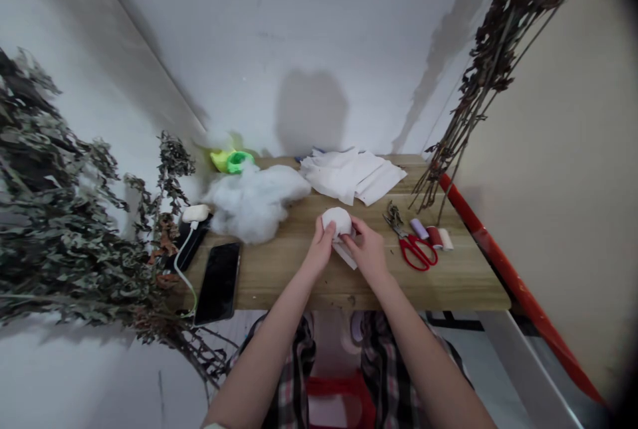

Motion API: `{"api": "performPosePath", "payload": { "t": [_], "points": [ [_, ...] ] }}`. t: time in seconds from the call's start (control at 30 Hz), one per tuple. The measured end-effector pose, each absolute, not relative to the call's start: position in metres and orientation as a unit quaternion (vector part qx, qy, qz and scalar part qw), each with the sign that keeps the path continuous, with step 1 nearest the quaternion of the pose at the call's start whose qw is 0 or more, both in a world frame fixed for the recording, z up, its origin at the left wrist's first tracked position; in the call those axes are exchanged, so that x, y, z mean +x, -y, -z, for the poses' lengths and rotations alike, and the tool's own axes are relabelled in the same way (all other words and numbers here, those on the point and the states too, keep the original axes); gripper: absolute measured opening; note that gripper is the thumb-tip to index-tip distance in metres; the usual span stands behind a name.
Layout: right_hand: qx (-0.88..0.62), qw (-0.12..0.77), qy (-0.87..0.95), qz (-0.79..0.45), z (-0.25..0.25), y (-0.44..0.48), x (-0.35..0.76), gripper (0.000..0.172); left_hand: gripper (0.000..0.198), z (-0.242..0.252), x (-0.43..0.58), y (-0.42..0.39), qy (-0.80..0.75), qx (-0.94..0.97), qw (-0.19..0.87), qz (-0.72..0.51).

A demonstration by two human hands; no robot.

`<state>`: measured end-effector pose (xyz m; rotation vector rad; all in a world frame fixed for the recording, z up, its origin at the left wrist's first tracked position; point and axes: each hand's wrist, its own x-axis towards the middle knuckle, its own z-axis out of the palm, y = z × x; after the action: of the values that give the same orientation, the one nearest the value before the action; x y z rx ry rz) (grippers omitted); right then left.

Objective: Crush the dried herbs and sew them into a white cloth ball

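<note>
From the head-worn view, the person's left hand and right hand meet near the middle of the wooden worktop, their fingers curled and pressed in around a white stuffed ball; the left fingertips bear on its left side, while the right hand pinches it from the right; a white cloth strip runs out beneath the ball, between the hands; beyond them lies a loose pile of white polyester stuffing, with folded white fabric pieces behind and to its right; red-handled scissors lie just right of the right hand, beside a purple spool and a red thread spool; a black smartphone lies near the left edge, near a white charging cable; a yellow-green plastic bag sits at the far corner; dried leafy branches hang on the left; a plaid shirt shows below.
</note>
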<state>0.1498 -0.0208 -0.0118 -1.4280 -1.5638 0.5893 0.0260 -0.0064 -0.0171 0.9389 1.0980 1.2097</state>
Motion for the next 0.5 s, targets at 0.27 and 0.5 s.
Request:
{"api": "performPosePath", "payload": {
  "t": [0.27,0.5],
  "points": [
    [-0.582,0.437,0.68,-0.089,0.024,0.024,0.144,0.032,0.06,0.008,0.027,0.008,-0.451,0.48,0.564,-0.498],
    [-0.578,0.423,0.685,-0.135,0.021,0.023,0.143,0.037,0.05,0.011,0.026,0.008,-0.46,0.462,0.566,-0.505]
  ]
}}
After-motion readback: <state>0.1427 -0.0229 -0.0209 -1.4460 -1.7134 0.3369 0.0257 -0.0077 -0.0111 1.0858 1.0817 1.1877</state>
